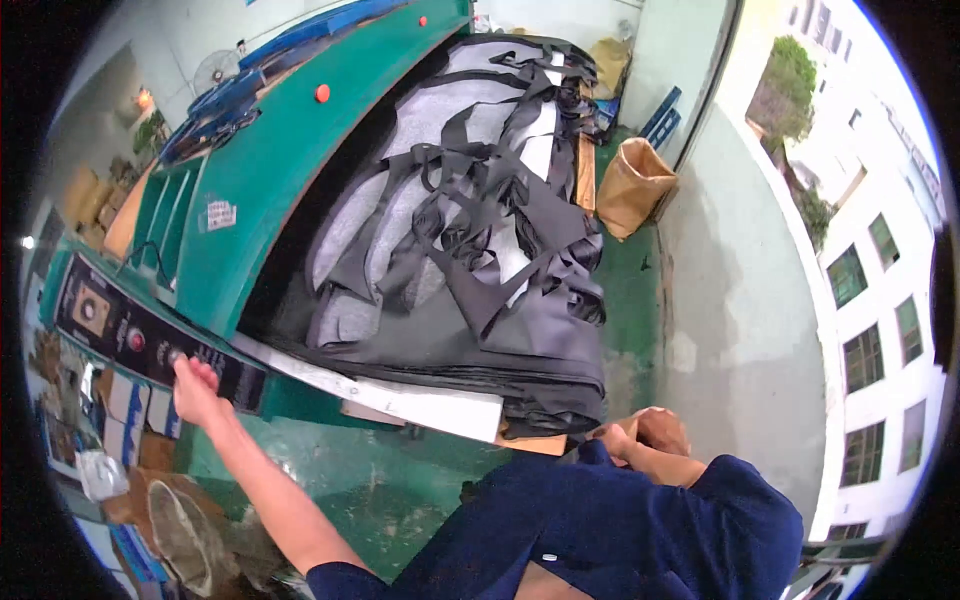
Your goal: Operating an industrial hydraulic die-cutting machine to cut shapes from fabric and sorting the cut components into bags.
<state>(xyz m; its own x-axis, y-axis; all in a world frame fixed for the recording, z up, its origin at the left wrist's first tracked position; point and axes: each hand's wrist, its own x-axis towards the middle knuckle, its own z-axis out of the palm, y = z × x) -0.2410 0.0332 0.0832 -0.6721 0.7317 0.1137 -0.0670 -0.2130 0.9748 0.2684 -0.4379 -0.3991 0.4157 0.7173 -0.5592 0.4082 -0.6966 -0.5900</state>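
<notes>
My left hand reaches to the dark control panel on the green machine, its fingers curled at a small round silver knob. A thick stack of black sheet material lies in front of me on the machine's bed, cut through with curved outlines. Loose black offcut strips are heaped on top, with grey and white patches showing between them. My right hand is low by the stack's near right corner, next to a brown rounded thing; its fingers are mostly hidden.
The long green machine beam runs along the left of the stack, with a red button on it. A white board edges the stack's near side. An open brown sack stands by the right wall. Boxes and a bag crowd the lower left.
</notes>
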